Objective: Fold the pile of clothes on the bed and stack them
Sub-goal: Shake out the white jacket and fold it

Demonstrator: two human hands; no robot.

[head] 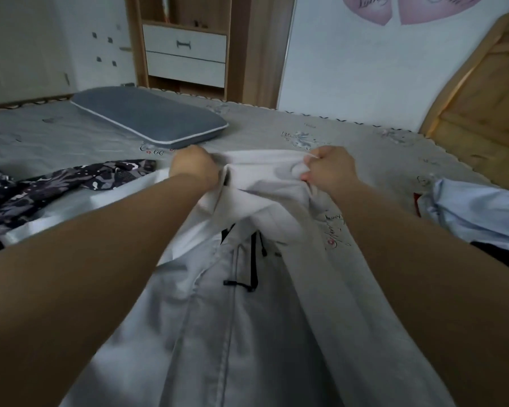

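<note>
Two bare hands reach across the bed and bunch the far end of a pale jacket, the left hand [193, 165] and the right hand [329, 168] each closed on a fistful of cloth. The grip looks meant to lift that end and draw it taut, so the jacket [247, 304] hangs straight before a fold — a first step, judging by how much of it lies unfolded below the arms. Its fabric is smooth and thin, off-white, seamed down the front, with black cords [253, 274] near the middle. To the left lies a dark patterned garment [56, 189], loose and crumpled; to the right a light blue garment [479, 218], rumpled, not yet in any stack. All rest on the grey printed bedspread [365, 148]. Beyond sits a flat blue-grey pillow [147, 118] with white piping — and a wooden headboard [482, 98] at far right.
</note>
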